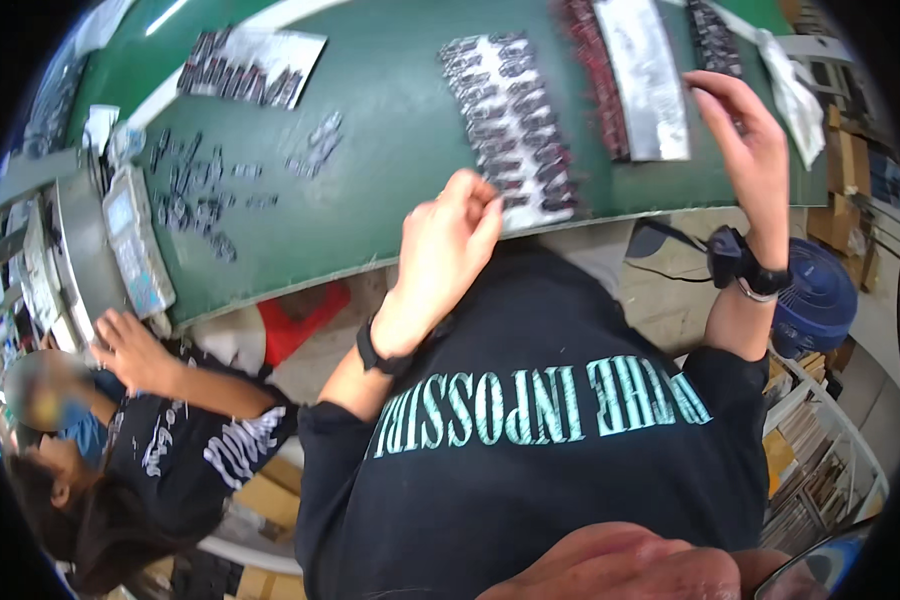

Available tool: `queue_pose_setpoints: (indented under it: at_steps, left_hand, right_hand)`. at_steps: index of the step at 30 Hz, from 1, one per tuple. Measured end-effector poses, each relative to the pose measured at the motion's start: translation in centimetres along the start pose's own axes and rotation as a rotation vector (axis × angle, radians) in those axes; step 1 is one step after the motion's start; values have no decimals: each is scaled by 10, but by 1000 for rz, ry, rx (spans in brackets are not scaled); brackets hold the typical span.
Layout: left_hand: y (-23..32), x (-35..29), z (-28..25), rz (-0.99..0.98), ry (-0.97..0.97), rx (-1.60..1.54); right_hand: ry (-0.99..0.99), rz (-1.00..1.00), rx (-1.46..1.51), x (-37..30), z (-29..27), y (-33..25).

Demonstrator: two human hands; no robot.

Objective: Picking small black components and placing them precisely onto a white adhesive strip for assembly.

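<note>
A silver sheet [511, 122] lies near the table's front edge, with two columns of small dark parts [547, 132] set along it. My left hand [448, 238] is at the sheet's near left corner, thumb and fingers pinched together; what they hold, if anything, is hidden. Further right, my right hand [748, 140] is raised beside a bare silver-white strip [646, 85]. Its thumb and forefinger meet near the strip's right edge, and anything between them is too small to name. A row of dark red parts [592, 80] runs along the strip's left side.
Black parts [715, 42] and a crumpled white bag [795, 100] lie at the far right. Another loaded sheet [305, 52] and loose dark parts [205, 178] are on the green table's left. A co-worker's hand [135, 350] is near a grey device [130, 235]. A blue fan [818, 295] stands at right.
</note>
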State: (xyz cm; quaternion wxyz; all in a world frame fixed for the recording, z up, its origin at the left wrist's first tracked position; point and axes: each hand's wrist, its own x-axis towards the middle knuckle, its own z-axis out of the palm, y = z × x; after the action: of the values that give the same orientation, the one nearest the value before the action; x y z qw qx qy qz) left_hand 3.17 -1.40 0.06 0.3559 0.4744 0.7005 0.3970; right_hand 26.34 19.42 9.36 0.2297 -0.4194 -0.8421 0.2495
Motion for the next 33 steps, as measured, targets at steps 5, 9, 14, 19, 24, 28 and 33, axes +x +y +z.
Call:
queue_pose_setpoints:
  at_steps: [5,9,14,19,24,28,33]
  left_hand:
    - [2,-7,-1,-31,5,43]
    - [3,-14,-11,-52,63,71]
    - [-4,-18,-38,35,295,32]
    - [-37,-6,-88,48,531,305]
    - [-43,7,-113,-5,526,599]
    - [-49,15,-111,65,514,681]
    - [-46,8,-105,-4,445,662]
  right_hand:
    - [-103,-193,-85,62,20,14]
    - [-104,-362,-234,103,52,11]
    - [-26,-342,-447,108,65,51]
    - [-17,-301,-345,99,77,36]
    - [-223,-265,-245,124,72,57]
    - [-294,-235,-257,124,68,60]
    - [-279,-103,-141,116,77,53]
